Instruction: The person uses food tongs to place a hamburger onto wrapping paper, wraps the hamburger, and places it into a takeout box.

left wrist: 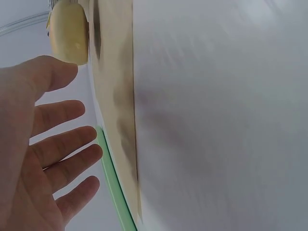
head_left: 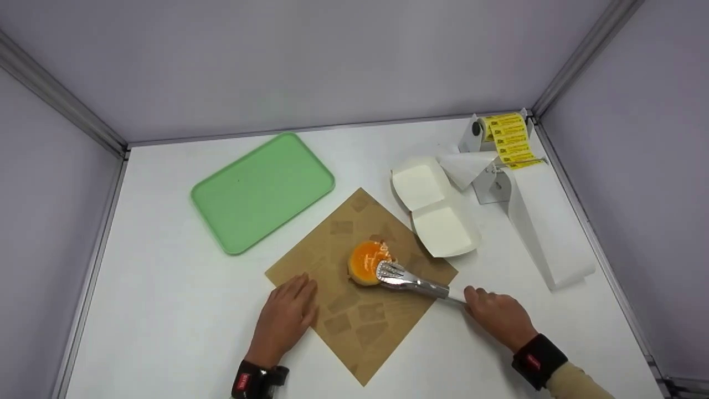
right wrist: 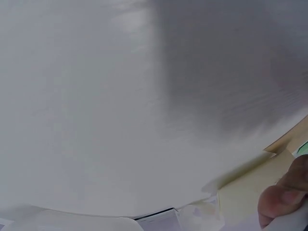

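A round bun with a shiny orange top (head_left: pixel 365 260) lies near the middle of a square sheet of brown paper (head_left: pixel 396 327). My right hand (head_left: pixel 501 318) grips the handle end of metal tongs (head_left: pixel 424 287), whose perforated tip overlaps the bun's right edge. In the right wrist view, only part of my right hand (right wrist: pixel 284 195) shows at the lower right corner. At the paper's left corner is my left hand (head_left: pixel 285 316), holding nothing. Its fingers appear extended and spread in the left wrist view, below the pale side of the bun (left wrist: pixel 70 36).
Behind the paper to the left lies a green tray (head_left: pixel 263 191). An opened white clamshell box (head_left: pixel 443 228) stands at the paper's right. Farther right, a metal dispenser (head_left: pixel 490 185) carries a roll of yellow labels (head_left: pixel 510 138), with a white backing strip (head_left: pixel 548 233) trailing forward. Grey walls (head_left: pixel 332 61) enclose the table.
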The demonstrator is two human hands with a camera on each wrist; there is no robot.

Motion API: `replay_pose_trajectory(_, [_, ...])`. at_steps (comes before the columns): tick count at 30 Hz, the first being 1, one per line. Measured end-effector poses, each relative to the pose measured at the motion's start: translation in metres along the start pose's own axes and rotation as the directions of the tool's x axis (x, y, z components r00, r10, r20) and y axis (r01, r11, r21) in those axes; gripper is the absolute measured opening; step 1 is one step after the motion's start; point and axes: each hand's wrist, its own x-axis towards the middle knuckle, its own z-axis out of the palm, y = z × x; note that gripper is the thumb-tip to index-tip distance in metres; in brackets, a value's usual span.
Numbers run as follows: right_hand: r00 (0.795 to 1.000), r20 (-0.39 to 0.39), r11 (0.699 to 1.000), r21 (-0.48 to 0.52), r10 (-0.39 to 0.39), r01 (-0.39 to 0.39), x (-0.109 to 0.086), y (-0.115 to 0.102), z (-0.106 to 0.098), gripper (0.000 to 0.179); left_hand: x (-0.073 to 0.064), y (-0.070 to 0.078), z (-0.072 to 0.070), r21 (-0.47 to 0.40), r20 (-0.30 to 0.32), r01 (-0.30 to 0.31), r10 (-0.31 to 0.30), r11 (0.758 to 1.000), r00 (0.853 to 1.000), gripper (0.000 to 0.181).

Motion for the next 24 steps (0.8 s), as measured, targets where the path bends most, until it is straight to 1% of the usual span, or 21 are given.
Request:
replay_pose_trajectory(2, [1.0, 0.019, 1.0, -0.001, -0.005, 0.005, 0.0, 0.0, 0.0, 0.054, 0.0, 0.001, 0.001, -0.001, 0.0, 0.0, 0.0, 1.0, 1.0, 0.047])
replay_pose_trajectory(5, [0.999, 0.034, 1.0, 0.0, -0.015, 0.015, -0.001, 0.001, 0.001, 0.054, 0.0, 0.002, 0.003, 0.001, -0.013, -0.016, 0.016, 1.0, 1.0, 0.046])
replay_pose_trajectory(8, [0.999, 0.021, 1.0, 0.003, -0.025, 0.025, 0.0, 0.003, 0.001, 0.054, 0.0, 0.003, 0.006, -0.002, -0.02, -0.041, 0.041, 0.999, 0.999, 0.044])
replay_pose_trajectory(10, [0.999, 0.011, 0.999, 0.006, -0.032, 0.032, 0.001, 0.005, 0.0, 0.052, -0.001, 0.003, 0.008, -0.008, -0.013, -0.045, 0.045, 0.999, 0.999, 0.044])
replay_pose_trajectory(12, [0.999, 0.011, 0.999, 0.017, -0.036, 0.036, 0.002, 0.007, -0.002, 0.042, -0.002, 0.004, 0.01, -0.01, 0.001, -0.04, 0.04, 0.999, 0.999, 0.045])
replay_pose_trajectory(15, [0.998, 0.033, 0.999, 0.032, -0.044, 0.043, 0.004, 0.011, -0.005, 0.023, -0.003, 0.005, 0.012, -0.015, 0.01, -0.029, 0.029, 0.999, 1.0, 0.044])
replay_pose_trajectory(16, [0.998, 0.042, 0.998, 0.032, -0.048, 0.046, 0.005, 0.013, -0.007, 0.023, -0.003, 0.005, 0.012, -0.017, 0.009, -0.026, 0.026, 1.0, 1.0, 0.044])
replay_pose_trajectory(19, [0.996, 0.056, 0.998, 0.02, -0.066, 0.065, 0.008, 0.019, -0.012, 0.036, -0.001, 0.006, 0.013, -0.026, 0.015, -0.007, 0.008, 1.0, 1.0, 0.041])
replay_pose_trajectory(21, [0.995, 0.056, 0.997, 0.007, -0.081, 0.081, 0.01, 0.023, -0.015, 0.043, 0.001, 0.007, 0.012, -0.028, 0.035, 0.015, -0.014, 0.999, 0.999, 0.038])
replay_pose_trajectory(24, [0.994, 0.044, 0.995, 0.01, -0.104, 0.104, 0.015, 0.031, -0.022, 0.043, 0.004, 0.009, 0.009, -0.027, 0.08, 0.047, -0.045, 0.999, 0.996, 0.036])
